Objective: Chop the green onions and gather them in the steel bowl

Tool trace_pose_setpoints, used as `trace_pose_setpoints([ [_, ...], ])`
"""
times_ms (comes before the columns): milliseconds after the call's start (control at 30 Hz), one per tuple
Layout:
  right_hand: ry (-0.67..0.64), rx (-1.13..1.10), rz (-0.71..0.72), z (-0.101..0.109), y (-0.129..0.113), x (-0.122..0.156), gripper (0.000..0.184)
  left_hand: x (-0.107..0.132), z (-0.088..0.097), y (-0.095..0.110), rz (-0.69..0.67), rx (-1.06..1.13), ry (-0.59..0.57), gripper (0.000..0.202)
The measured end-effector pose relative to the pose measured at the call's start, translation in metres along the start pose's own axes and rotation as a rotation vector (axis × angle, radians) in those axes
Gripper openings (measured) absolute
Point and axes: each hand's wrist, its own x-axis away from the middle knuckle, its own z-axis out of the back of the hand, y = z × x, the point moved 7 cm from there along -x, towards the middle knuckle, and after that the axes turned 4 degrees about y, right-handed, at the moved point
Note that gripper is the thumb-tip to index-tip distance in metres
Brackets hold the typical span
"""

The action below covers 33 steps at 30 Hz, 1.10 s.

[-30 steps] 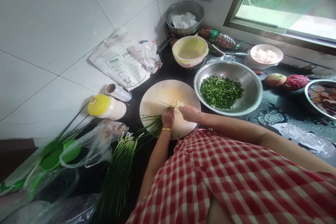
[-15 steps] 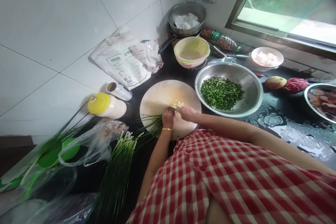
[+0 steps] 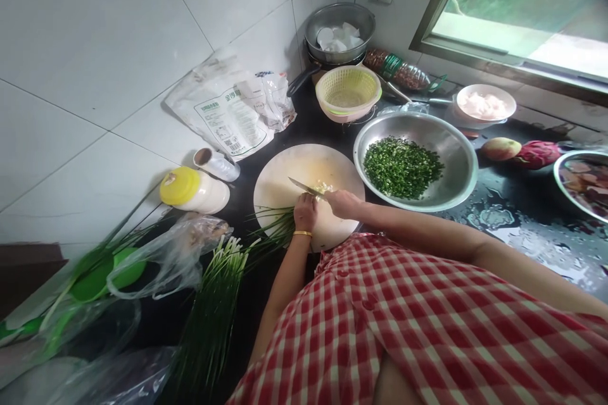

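Observation:
My left hand (image 3: pixel 304 211) presses a bunch of green chives (image 3: pixel 275 228) down on the round pale cutting board (image 3: pixel 285 174). My right hand (image 3: pixel 342 202) grips a knife (image 3: pixel 304 186) whose blade lies across the board just above the chives' cut ends. A small pile of chopped pieces (image 3: pixel 322 186) sits beside the blade. To the right stands a steel bowl (image 3: pixel 456 155) with chopped greens (image 3: pixel 401 166) in it.
More chives (image 3: pixel 213 310) lie at the counter's left beside plastic bags (image 3: pixel 166 259). A yellow-lidded jar (image 3: pixel 192 190), a paper packet (image 3: pixel 223 114), a yellow strainer (image 3: pixel 348 90), a pot (image 3: pixel 339 28), a bottle (image 3: pixel 399 71), a pink bowl (image 3: pixel 484 104) and fruit (image 3: pixel 517 150) ring the wet black counter (image 3: pixel 517 215).
The knife blade has tilted so its flat side shows more. Both hands stay at the same spot on the board.

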Motion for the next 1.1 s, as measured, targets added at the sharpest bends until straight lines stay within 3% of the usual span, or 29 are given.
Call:
trace_pose_setpoints([
  [533, -0.010, -0.009, -0.022, -0.006, -0.003, -0.001, 0.034, -0.001, -0.001, -0.001, 0.027, 0.010, -0.004, 0.008],
  [733, 0.005, -0.030, -0.010, -0.016, -0.003, -0.009, 0.037, 0.001, 0.015, 0.005, -0.078, -0.098, -0.151, 0.015],
  [867, 0.024, -0.048, 0.022, -0.012, 0.002, -0.012, 0.041, 0.014, 0.022, 0.005, -0.179, -0.149, -0.228, 0.037],
  [1100, 0.041, 0.052, 0.031, -0.003, 0.019, -0.008, 0.038, 0.020, 0.002, 0.015, -0.065, -0.201, -0.140, 0.037],
])
